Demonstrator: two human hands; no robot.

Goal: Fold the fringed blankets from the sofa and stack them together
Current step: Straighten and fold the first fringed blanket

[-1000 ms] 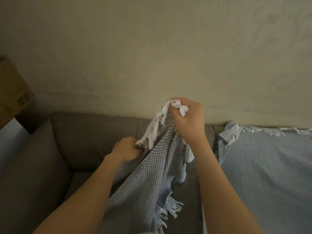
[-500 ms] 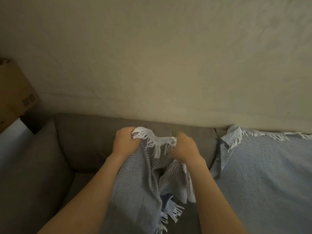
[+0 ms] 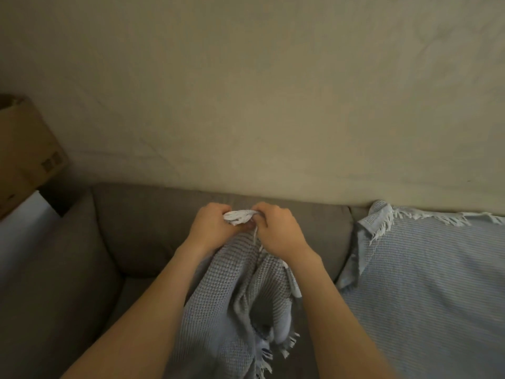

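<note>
Left hand (image 3: 211, 228) and right hand (image 3: 278, 233) meet at centre, each clutching the white fringe (image 3: 239, 216) of the waffle-weave blanket (image 3: 235, 296), which hangs toward 6 o'clock over the sofa (image 3: 142, 228). Match its corners squarely before lowering; the second fringed blanket (image 3: 423, 283) lies at 3 o'clock

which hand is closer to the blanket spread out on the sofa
Right. The right hand grips the fringe of the held blanket, to the left of the spread blanket. The left hand grips the same fringe beside it, farther from that blanket.
</note>
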